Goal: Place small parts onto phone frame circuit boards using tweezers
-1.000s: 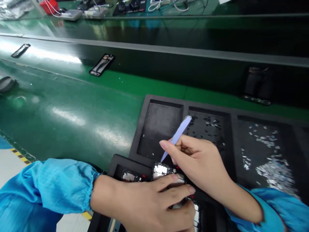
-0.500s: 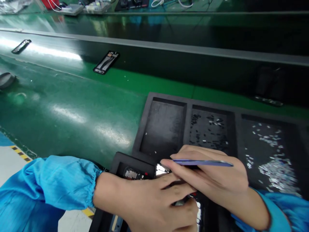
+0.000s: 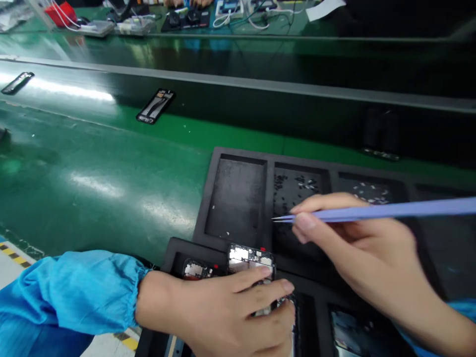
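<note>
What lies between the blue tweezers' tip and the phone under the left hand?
The head view shows only black foam tray: the blue tweezers in the right hand hover above it, apart from the phone under the left hand.

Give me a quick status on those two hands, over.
Left hand on phone frame. Right hand holding blue tweezers, tips above foam tray.

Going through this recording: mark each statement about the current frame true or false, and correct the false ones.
1. The right hand holds lavender tweezers. True.
2. The tweezer tips touch the opened phone. False: they are apart from it, above the black foam tray.
3. The left hand rests on the opened phone. True.
4. The surface beyond the tray is blue. False: the surface is glossy green.
</note>
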### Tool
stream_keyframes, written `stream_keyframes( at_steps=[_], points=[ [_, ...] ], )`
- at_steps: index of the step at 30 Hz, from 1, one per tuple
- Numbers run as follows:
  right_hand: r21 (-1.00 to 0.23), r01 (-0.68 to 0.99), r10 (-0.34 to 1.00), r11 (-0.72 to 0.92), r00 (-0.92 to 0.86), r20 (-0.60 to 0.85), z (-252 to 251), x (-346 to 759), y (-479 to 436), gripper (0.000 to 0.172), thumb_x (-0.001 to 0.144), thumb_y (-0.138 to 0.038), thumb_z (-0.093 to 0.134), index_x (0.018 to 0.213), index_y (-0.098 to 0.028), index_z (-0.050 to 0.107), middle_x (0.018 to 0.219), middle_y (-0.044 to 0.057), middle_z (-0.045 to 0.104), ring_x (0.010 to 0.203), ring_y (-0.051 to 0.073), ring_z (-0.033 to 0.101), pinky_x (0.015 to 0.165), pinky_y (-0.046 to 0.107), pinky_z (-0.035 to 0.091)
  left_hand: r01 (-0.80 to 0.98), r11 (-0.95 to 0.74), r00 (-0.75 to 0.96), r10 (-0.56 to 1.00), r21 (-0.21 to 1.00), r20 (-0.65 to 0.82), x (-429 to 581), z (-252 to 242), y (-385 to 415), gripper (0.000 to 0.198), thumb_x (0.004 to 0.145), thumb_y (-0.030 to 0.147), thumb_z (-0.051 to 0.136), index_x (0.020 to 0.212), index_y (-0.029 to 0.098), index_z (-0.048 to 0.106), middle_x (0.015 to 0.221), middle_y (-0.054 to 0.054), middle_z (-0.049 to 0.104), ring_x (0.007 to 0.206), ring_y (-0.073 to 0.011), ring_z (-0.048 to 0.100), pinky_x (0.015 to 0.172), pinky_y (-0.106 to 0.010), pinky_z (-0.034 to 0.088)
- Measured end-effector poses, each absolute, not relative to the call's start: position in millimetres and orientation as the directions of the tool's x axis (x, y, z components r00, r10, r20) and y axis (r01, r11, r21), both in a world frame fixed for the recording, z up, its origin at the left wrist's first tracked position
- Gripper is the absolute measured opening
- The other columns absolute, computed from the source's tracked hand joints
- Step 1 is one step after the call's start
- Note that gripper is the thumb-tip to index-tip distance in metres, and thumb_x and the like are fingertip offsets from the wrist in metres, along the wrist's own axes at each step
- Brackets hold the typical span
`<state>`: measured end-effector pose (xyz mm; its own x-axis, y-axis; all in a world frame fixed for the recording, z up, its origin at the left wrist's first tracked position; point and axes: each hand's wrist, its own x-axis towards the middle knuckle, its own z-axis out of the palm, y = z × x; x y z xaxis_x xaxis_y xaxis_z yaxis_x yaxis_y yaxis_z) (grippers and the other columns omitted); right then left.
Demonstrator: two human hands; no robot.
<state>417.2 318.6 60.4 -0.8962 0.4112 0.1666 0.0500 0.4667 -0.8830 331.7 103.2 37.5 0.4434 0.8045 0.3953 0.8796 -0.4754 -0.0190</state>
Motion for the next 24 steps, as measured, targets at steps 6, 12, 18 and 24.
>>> stream_keyframes(
  at_steps=[6, 12, 18, 24],
  points=[
    [-0.944, 0.104, 0.270, 0.314, -0.963, -0.016, 33, 441, 323, 0.026, 0.100, -0.048, 0.061, 0.096, -0.025, 0.071, 0.069, 0.001, 0.066, 0.059, 0.016, 0.064, 0.054, 0.027, 0.054, 0.991, -0.122, 0.058, 0.775, 0.059, 0.630, 340, 31, 101, 0.015, 0.088, 0.024, 0.061, 0.076, 0.018, 0.067, 0.078, -0.006, 0.065, 0.064, -0.0186, 0.056, 0.059, -0.034, 0.048],
    [-0.941, 0.180, 0.254, 0.286, -0.961, -0.107, 31, 443, 317, 0.020, 0.092, -0.043, 0.070, 0.088, -0.024, 0.066, 0.067, 0.000, 0.068, 0.057, 0.016, 0.064, 0.050, 0.024, 0.050, 0.998, 0.036, -0.058, 0.880, 0.056, 0.472, 341, 37, 105, 0.021, 0.088, 0.021, 0.063, 0.099, 0.006, 0.071, 0.097, -0.014, 0.068, 0.094, -0.0290, 0.066, 0.079, -0.043, 0.061],
    [-0.958, 0.257, 0.243, 0.128, -0.944, -0.221, 31, 436, 315, 0.024, 0.092, -0.046, 0.067, 0.088, -0.022, 0.067, 0.062, 0.001, 0.068, 0.056, 0.017, 0.067, 0.053, 0.025, 0.056, 0.997, 0.005, -0.038, 0.893, 0.074, 0.449, 340, 36, 105, 0.023, 0.088, 0.021, 0.063, 0.100, 0.004, 0.072, 0.105, -0.016, 0.070, 0.103, -0.0341, 0.070, 0.092, -0.049, 0.065],
    [-0.963, 0.247, 0.318, 0.104, -0.926, -0.204, 32, 434, 317, 0.028, 0.090, -0.049, 0.069, 0.091, -0.021, 0.068, 0.062, 0.001, 0.068, 0.049, 0.015, 0.063, 0.045, 0.024, 0.053, 0.997, -0.079, 0.063, 0.913, 0.023, 0.404, 338, 35, 102, 0.034, 0.088, 0.023, 0.067, 0.111, -0.001, 0.072, 0.108, -0.018, 0.071, 0.106, -0.0386, 0.073, 0.092, -0.048, 0.066]
  ],
)
